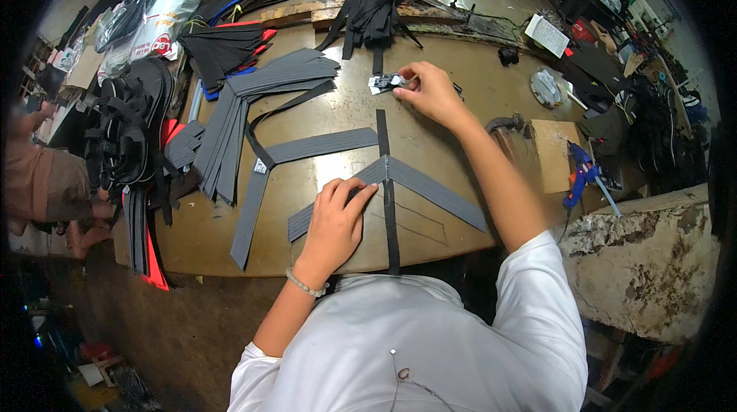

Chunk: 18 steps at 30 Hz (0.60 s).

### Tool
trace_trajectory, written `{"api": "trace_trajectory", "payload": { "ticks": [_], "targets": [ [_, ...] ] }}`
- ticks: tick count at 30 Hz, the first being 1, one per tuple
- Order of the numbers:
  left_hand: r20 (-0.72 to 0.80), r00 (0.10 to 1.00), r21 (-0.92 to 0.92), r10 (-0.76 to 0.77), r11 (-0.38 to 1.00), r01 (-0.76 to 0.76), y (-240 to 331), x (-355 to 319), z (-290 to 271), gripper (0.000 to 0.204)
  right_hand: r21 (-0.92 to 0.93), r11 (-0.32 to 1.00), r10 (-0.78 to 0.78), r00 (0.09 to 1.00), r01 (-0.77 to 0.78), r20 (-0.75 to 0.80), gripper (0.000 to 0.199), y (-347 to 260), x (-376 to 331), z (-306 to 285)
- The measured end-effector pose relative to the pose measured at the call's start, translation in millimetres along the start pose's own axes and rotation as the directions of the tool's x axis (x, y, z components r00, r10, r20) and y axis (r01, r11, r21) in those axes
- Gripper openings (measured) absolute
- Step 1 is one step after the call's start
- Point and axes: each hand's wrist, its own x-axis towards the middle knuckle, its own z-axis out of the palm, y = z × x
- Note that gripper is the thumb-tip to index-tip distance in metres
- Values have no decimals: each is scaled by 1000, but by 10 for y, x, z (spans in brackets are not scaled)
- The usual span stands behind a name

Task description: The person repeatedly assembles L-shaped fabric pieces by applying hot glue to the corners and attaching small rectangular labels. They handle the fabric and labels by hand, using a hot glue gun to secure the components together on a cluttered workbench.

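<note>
Left hand (pixel 334 220), fingers slightly spread, is pressing the bent grey band (pixel 434 191), frame centre; right hand (pixel 404 84) appears to be pinching labels (pixel 380 83), upper centre. Caution: uneven pressing could be skewing the band against the black strap (pixel 391 239).

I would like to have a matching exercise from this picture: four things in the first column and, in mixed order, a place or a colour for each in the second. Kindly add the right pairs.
Column one:
1. Left hand
2. Right hand
3. Glue gun
4. Bracelet

Column two:
A. Blue
B. At the small black-and-white pile
C. Pale, beaded
D. On the bent grey strip

Pairs: 1-D, 2-B, 3-A, 4-C
</note>
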Motion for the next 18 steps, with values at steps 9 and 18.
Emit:
{"api": "trace_trajectory", "payload": {
  "ticks": [9, 18],
  "targets": [
    [-54, 998, -88, 12, 996, -17, -63, -10, -16, 38, -10, 998, -61, 971, 60, -232, 14, 55, 178, 137],
    [35, 881, -932, -471, 304, 199, 17, 315, -166, 37, 637, 714, 133, 949, -291, 285, 25, -700, -523, -290]
  ]
}}
